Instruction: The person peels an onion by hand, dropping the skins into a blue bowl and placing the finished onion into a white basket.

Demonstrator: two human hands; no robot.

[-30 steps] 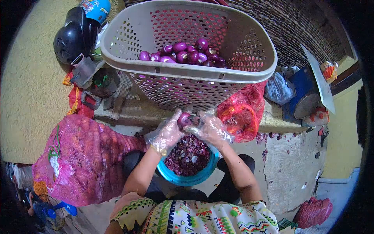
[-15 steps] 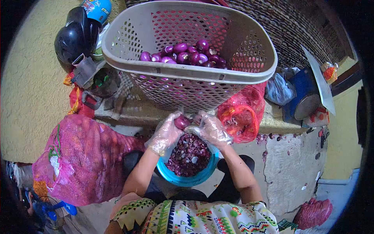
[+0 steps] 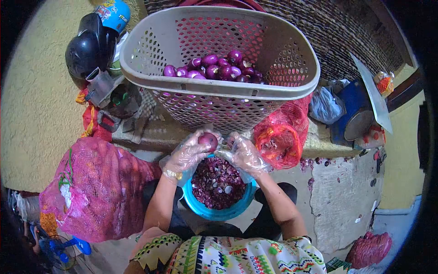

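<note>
A red onion is held in my left hand, which wears a clear plastic glove. Close beside it, my right hand, gloved too, has its fingers closed round a small tool that is hard to make out, its end near the onion. Below both hands, a blue basin between my knees holds a heap of purple onion skins. Just beyond the hands stands a tall grey perforated basket with peeled purple onions inside.
A full pink mesh sack stands at the left. An opened red mesh bag lies right of the basket on a ledge. Helmets are at the upper left, another sack at the lower right. Skins are scattered on the floor.
My left hand has shifted slightly left, with the onion turned and showing more fully. The right hand is a little lower. The whole view has moved slightly.
</note>
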